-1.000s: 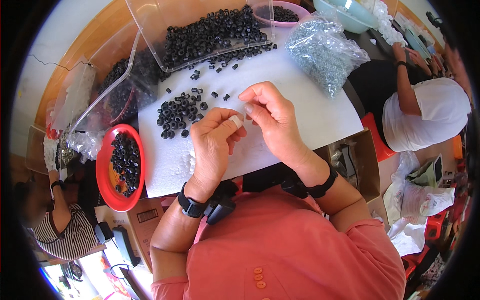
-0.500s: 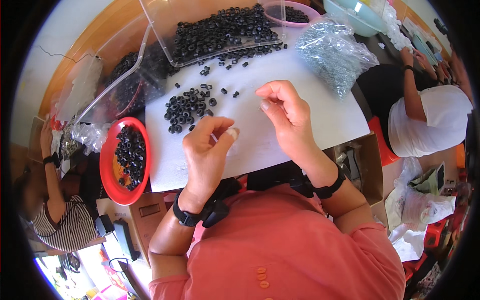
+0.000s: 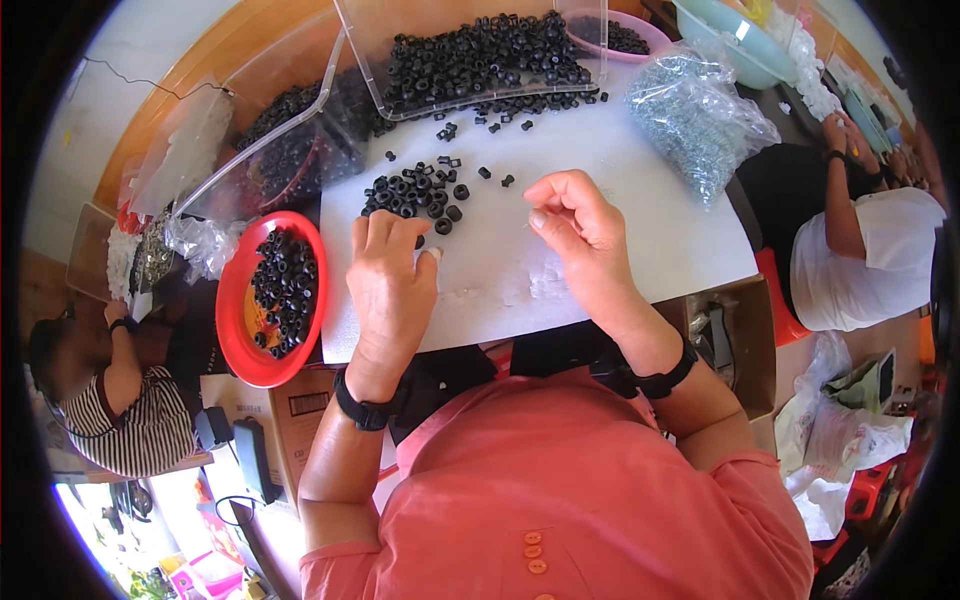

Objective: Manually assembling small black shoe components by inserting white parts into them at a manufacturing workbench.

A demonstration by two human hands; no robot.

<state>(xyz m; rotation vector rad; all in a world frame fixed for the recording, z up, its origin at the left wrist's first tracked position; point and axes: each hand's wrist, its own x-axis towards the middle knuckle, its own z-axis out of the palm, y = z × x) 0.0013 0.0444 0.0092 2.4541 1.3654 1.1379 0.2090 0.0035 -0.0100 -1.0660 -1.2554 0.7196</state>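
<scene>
The handling of small black ring-shaped plastic pieces (image 3: 410,190) appears to be in hand, most likely at the picking-up step. They are gathered in a loose pile on the white surface (image 3: 660,240), with a few strays lying just to the right. The left hand (image 3: 392,285) is placed palm down at the pile's near edge, its fingers bent and its thumb, tipped with a white wrap (image 3: 436,254), set apart from them; whether a piece is touched under the fingertips cannot be told. The right hand (image 3: 590,235) is raised to the right of the pile, thumb and forefinger brought close together; whether something tiny is pinched there cannot be made out. For a piece to be lifted, a light thumb-and-finger pinch on a single ring would be called for, without its neighbours being dragged along.

More black pieces are held in the round red plastic dish (image 3: 232,330) at the left and in the clear plastic bin (image 3: 365,40) at the back.

Small dark print is borne by the brown cardboard box (image 3: 275,430) at lower left, but it cannot be read reliably. No brand can be made out.
</scene>
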